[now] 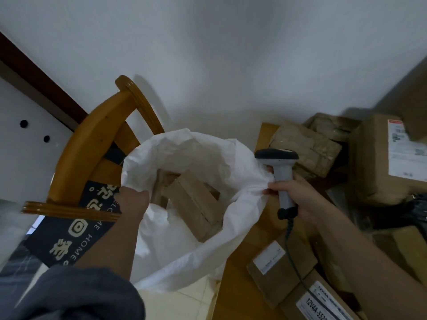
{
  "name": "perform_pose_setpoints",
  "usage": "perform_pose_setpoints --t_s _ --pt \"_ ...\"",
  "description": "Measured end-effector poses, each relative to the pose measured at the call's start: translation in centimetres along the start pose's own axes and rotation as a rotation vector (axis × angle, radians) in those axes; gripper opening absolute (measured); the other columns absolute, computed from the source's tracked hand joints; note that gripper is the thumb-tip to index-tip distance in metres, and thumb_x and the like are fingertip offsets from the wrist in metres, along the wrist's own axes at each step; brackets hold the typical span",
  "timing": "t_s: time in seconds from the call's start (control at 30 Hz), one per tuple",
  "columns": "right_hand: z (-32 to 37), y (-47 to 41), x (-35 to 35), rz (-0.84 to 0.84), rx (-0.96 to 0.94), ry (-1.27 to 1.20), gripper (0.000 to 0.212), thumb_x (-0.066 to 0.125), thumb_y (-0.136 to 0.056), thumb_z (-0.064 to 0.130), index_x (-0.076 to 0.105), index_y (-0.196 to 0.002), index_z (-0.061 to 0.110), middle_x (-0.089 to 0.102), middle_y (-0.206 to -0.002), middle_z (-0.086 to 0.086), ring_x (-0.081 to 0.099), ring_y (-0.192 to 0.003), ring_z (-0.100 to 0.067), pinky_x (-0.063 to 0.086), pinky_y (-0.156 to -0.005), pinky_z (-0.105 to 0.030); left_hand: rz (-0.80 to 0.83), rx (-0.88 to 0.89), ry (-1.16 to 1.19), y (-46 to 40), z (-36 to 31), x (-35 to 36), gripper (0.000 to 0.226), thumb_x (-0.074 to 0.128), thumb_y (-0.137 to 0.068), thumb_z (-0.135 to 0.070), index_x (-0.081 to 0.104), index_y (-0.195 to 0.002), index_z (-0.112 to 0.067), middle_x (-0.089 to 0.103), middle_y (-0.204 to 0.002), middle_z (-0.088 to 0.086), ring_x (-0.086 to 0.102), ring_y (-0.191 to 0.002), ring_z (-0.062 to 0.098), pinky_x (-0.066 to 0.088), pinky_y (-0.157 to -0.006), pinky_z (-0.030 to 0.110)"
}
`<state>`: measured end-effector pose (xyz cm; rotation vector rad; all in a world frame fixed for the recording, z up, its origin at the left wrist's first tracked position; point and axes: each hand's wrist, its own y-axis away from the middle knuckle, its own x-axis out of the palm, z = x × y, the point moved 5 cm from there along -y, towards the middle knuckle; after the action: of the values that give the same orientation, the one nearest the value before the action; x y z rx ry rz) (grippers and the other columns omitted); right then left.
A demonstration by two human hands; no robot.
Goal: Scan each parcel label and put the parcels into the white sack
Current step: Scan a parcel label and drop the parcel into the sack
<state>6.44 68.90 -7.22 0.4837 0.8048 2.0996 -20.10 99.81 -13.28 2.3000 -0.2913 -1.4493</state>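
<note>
Sack-holding occupies both hands at this moment: the left hand (132, 199) grips the near-left rim of the crinkled white woven sack (235, 162), fingers curled over the edge at about nine o'clock of its mouth, while the right hand (298, 199) is closed round the handle of the grey pistol-shaped barcode scanner (280, 167) and, with its fingertips, seems also to pinch the sack's rim at three o'clock. Inside the open mouth lie plain brown cardboard parcels (194, 204), tilted against each other. More parcels wait outside on the wooden counter (240, 294): a crumpled tape-wrapped brown box (307, 148) at two o'clock from the sack, a large brown carton with a white shipping label (381, 162) further right, a flat brown box with a small white label (277, 264) at five o'clock, and a box marked "12V4A" (323, 301) at the bottom edge. A curved wooden chair (92, 153) stands behind the sack at ten o'clock. The main risk, as I judge it, is the sack slumping shut or tipping once either hand lets go to fetch the next parcel, since nothing else visibly props it. The scanner's coiled cable (288, 232) trails over the waiting boxes and could snag or drag one. With the right hand doing double duty, the scanner could also slip.
</note>
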Motion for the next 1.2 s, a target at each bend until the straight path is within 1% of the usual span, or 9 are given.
perform_pose_setpoints --t_s 0.1,0.3,0.43,0.5,0.6,0.77,0.87,1.0,1.2 --pt "0.4 0.3 0.2 -0.001 -0.026 -0.001 0.035 0.067 -0.086 0.001 0.062 -0.113 0.022 0.067 -0.108 -0.007 0.071 -0.08 -0.019 0.054 -0.085 -0.034 0.017 -0.064 0.332 0.6 -1.5 -0.1 0.087 0.065 -0.089 -0.026 0.009 -0.148 0.005 0.044 -0.139 0.023 0.049 -0.122 0.042 0.046 -0.097 0.049" --pt "3.1 2.7 0.6 0.007 -0.096 0.013 0.04 0.07 -0.085 0.006 0.06 -0.121 0.021 0.069 -0.106 -0.007 0.072 -0.085 -0.017 0.053 -0.085 -0.033 -0.124 0.142 0.45 2.1 -8.9 -4.8 0.045 0.045 -0.103 -0.035 0.048 -0.136 -0.005 0.055 -0.133 0.014 0.054 -0.12 0.032 0.047 -0.101 0.046" --pt "6.1 4.4 0.8 0.035 -0.206 -0.037 0.047 0.073 -0.082 0.01 0.058 -0.125 0.021 0.064 -0.118 -0.011 0.064 -0.106 -0.029 0.054 -0.087 -0.04 -0.481 0.493 0.72 5.9 -14.5 -12.0 0.034 0.043 -0.104 -0.027 0.063 -0.105 0.0 0.056 -0.083 -0.007 0.051 -0.079 0.007 0.042 -0.076 0.018" --pt "7.3 4.8 1.0 0.041 -0.246 -0.106 0.043 0.072 -0.083 0.007 0.058 -0.12 0.023 0.064 -0.12 -0.011 0.066 -0.106 -0.03 0.053 -0.093 -0.044 -0.55 0.582 0.684 6.8 -15.2 -13.6 0.037 0.042 -0.103 -0.025 0.063 -0.091 0.003 0.058 -0.075 0.003 0.048 -0.067 0.009 0.035 -0.063 0.021" --pt "8.3 5.5 1.6 0.043 -0.254 -0.127 0.043 0.07 -0.084 0.005 0.057 -0.121 0.023 0.063 -0.123 -0.013 0.068 -0.103 -0.028 0.055 -0.092 -0.043 -0.495 0.521 0.534 7.1 -14.7 -13.9 0.043 0.04 -0.104 -0.029 0.064 -0.095 0.007 0.066 -0.095 0.023 0.061 -0.087 0.03 0.041 -0.073 0.031" --pt "11.8 6.6 0.8 0.016 -0.358 -0.344 0.046 0.067 -0.085 0.001 0.057 -0.125 0.021 0.067 -0.116 -0.009 0.069 -0.099 -0.024 0.056 -0.088 -0.047 -0.657 0.708 0.692 8.8 -17.4 -19.1 0.039 0.042 -0.102 -0.028 0.062 -0.084 0.0 0.05 -0.063 0.0 0.042 -0.054 -0.001 0.03 -0.058 0.016" --pt "12.2 7.2 1.3 0.016 -0.326 -0.273 0.043 0.069 -0.083 0.001 0.058 -0.118 0.022 0.065 -0.118 -0.014 0.066 -0.102 -0.027 0.055 -0.089 -0.048 -0.68 0.691 0.624 9.6 -17.1 -19.3 0.037 0.04 -0.103 -0.029 0.047 -0.068 -0.02 0.038 -0.06 -0.012 0.039 -0.051 -0.002 0.029 -0.053 0.017" --pt "12.5 7.9 1.5 0.057 -0.384 -0.407 0.047 0.069 -0.082 -0.001 0.059 -0.122 0.021 0.067 -0.118 -0.011 0.069 -0.102 -0.028 0.059 -0.081 -0.043 -0.823 0.849 0.734 12.1 -18.6 -22.7 0.028 0.041 -0.101 -0.023 0.051 -0.077 -0.012 0.033 -0.057 -0.015 0.044 -0.053 -0.011 0.03 -0.054 0.009" --pt "10.8 7.3 1.3 0.007 -0.284 -0.216 0.054 0.071 -0.08 0.0 0.054 -0.128 0.017 0.067 -0.116 -0.012 0.068 -0.103 -0.027 0.054 -0.093 -0.046 -0.66 0.61 0.517 9.3 -16.6 -20.9 0.044 0.039 -0.103 -0.032 0.032 -0.061 -0.022 0.036 -0.06 -0.006 0.043 -0.058 0.014 0.034 -0.062 0.032"
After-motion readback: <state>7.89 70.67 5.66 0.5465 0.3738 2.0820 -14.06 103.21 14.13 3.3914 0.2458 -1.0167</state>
